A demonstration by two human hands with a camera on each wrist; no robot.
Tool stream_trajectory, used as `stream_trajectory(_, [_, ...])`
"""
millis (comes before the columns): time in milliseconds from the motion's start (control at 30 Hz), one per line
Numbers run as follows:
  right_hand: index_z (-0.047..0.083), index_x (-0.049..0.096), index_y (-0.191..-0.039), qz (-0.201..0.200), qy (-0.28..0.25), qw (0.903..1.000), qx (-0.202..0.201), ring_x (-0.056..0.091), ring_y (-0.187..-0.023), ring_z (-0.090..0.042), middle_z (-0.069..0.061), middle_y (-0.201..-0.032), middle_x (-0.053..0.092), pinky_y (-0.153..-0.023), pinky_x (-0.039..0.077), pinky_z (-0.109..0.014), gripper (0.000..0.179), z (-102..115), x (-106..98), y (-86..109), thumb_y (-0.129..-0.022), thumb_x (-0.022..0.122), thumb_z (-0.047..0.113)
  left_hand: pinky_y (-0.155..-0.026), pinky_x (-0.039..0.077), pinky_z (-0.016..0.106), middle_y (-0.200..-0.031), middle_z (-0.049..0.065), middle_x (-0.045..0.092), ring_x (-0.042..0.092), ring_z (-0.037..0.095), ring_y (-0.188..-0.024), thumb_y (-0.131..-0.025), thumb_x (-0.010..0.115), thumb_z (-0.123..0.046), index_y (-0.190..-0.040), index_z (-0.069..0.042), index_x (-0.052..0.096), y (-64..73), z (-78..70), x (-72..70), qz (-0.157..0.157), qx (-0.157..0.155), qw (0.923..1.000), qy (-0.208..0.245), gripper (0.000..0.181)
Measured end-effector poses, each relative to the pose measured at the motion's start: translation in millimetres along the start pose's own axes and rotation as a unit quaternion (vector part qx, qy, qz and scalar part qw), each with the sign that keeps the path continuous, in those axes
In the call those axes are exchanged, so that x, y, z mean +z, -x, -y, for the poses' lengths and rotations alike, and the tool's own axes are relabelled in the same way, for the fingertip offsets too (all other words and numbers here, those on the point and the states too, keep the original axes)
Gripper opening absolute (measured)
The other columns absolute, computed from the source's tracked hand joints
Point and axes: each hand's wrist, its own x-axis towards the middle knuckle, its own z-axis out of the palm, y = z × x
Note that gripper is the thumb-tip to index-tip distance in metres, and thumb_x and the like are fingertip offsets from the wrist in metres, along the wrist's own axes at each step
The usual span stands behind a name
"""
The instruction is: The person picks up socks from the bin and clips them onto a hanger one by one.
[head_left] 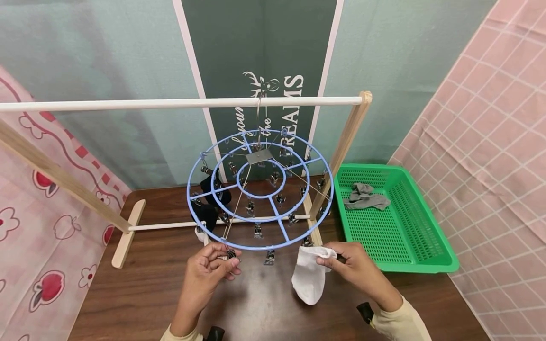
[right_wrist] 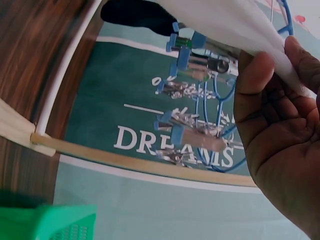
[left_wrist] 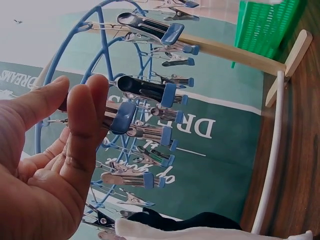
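Note:
A round blue clip hanger (head_left: 285,232) hangs by its hook, with metal clips all round its rings. At its near left rim my left hand (head_left: 204,272) pinches a metal clip (left_wrist: 120,118) with blue tips between thumb and fingers; nothing shows in that clip's mouth. My right hand (head_left: 358,271) holds a white sock (head_left: 309,278) by its upper end, thumb against fingers, and the rest droops below the rim. On the hanger's left side hang black socks (head_left: 206,214) and another white sock (left_wrist: 165,230), partly hidden.
A white rail (head_left: 149,103) on a wooden stand (head_left: 341,142) carries the hanger. To the right a green basket (head_left: 426,227) holds grey socks (head_left: 367,201). Underneath is a brown wooden table (head_left: 264,303). Printed cloths surround it at the back and sides.

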Motion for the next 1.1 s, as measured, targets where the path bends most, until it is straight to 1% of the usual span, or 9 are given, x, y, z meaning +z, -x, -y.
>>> stream_trajectory(67, [0.012, 0.065, -0.086, 0.002, -0.008, 1.0, -0.005, 0.049, -0.063, 0.003, 0.005, -0.073, 0.061, -0.049, 0.044, -0.017, 0.016, 0, 4, -0.4, -0.081, 0.073, -0.001, -0.052, 0.056, 0.03, -0.09, 0.006, 0.071, 0.068, 0.017, -0.062, -0.083, 0.065, 0.013, -0.098, 0.017, 0.052, 0.1, -0.2, 0.3, 0.001, -0.001, 1.0, 0.003, 0.019])
stream_trajectory(167, [0.011, 0.066, -0.087, 0.012, -0.016, 0.9998, -0.006, 0.051, -0.066, 0.001, 0.003, -0.076, 0.063, -0.05, 0.046, -0.018, 0.012, 0, 8, -0.7, -0.083, 0.072, 0.002, -0.051, 0.056, 0.029, -0.09, 0.006, 0.071, 0.068, 0.017, -0.062, -0.084, 0.064, 0.014, -0.098, 0.019, 0.051, -0.1, -0.3, 0.9, 0.007, 0.003, 0.9999, 0.012, 0.02])
stream_trajectory(267, [0.014, 0.065, -0.086, 0.029, -0.015, 0.9995, 0.003, 0.052, -0.068, 0.001, 0.006, -0.078, 0.063, -0.052, 0.047, -0.019, 0.011, 1, 13, -0.2, -0.085, 0.071, 0.004, -0.051, 0.056, 0.028, -0.091, 0.005, 0.071, 0.068, 0.016, -0.062, -0.084, 0.063, 0.015, -0.099, 0.02, 0.049, -0.3, -0.7, 1.4, 0.015, 0.014, 0.9996, 0.019, 0.021])
stream_trajectory(333, [0.017, 0.065, -0.087, 0.041, -0.014, 0.999, 0.005, 0.052, -0.069, 0.0, 0.007, -0.08, 0.063, -0.053, 0.049, -0.021, 0.015, 1, 16, -0.3, -0.085, 0.07, 0.003, -0.051, 0.055, 0.028, -0.091, 0.005, 0.071, 0.068, 0.015, -0.062, -0.084, 0.062, 0.015, -0.099, 0.02, 0.048, -0.3, -1.1, 1.6, 0.016, 0.017, 0.9995, 0.02, 0.021])
stream_trajectory(500, [0.017, 0.067, -0.095, 0.064, -0.009, 0.9978, -0.014, 0.055, -0.075, -0.002, 0.007, -0.086, 0.065, -0.06, 0.051, -0.023, 0.019, 4, 22, -3.6, -0.085, 0.07, 0.001, -0.05, 0.055, 0.027, -0.09, 0.008, 0.071, 0.067, 0.015, -0.061, -0.086, 0.062, 0.014, -0.098, 0.019, 0.05, 0.5, -2.3, 2.1, 0.006, 0.006, 0.9998, 0.017, 0.018])
stream_trajectory(633, [0.016, 0.066, -0.096, 0.068, -0.012, 0.9971, -0.03, 0.057, -0.076, -0.003, 0.007, -0.087, 0.066, -0.062, 0.051, -0.024, 0.017, 6, 28, -7.6, -0.086, 0.07, 0.003, -0.049, 0.054, 0.026, -0.09, 0.014, 0.071, 0.067, 0.014, -0.06, -0.087, 0.061, 0.012, -0.098, 0.018, 0.05, 1.6, -3.2, 2.2, -0.008, 0.004, 0.9999, 0.013, 0.016])
stream_trajectory(767, [0.015, 0.067, -0.096, 0.066, -0.013, 0.9967, -0.045, 0.057, -0.076, -0.003, 0.006, -0.086, 0.066, -0.064, 0.05, -0.021, 0.016, 8, 34, -11.0, -0.086, 0.071, 0.003, -0.048, 0.053, 0.023, -0.089, 0.019, 0.07, 0.066, 0.012, -0.059, -0.088, 0.06, 0.011, -0.097, 0.017, 0.05, 2.2, -3.5, 2.1, -0.019, 0.015, 0.9996, 0.013, 0.014])
stream_trajectory(900, [0.013, 0.068, -0.096, 0.063, -0.016, 0.996, -0.061, 0.057, -0.075, -0.003, 0.004, -0.085, 0.066, -0.065, 0.048, -0.016, 0.016, 9, 40, -13.7, -0.085, 0.071, 0.003, -0.048, 0.053, 0.022, -0.089, 0.022, 0.069, 0.065, 0.012, -0.059, -0.088, 0.059, 0.013, -0.097, 0.018, 0.051, 2.4, -3.2, 2.1, -0.02, 0.029, 0.9992, 0.019, 0.013])
stream_trajectory(1100, [0.013, 0.068, -0.098, 0.066, -0.02, 0.9951, -0.072, 0.054, -0.073, -0.003, 0.005, -0.085, 0.065, -0.062, 0.047, -0.016, 0.017, 12, 47, -16.9, -0.085, 0.072, 0.003, -0.047, 0.052, 0.023, -0.088, 0.023, 0.068, 0.065, 0.012, -0.059, -0.088, 0.059, 0.013, -0.099, 0.017, 0.054, 2.7, -2.1, 3.1, -0.018, 0.029, 0.9993, 0.012, 0.013])
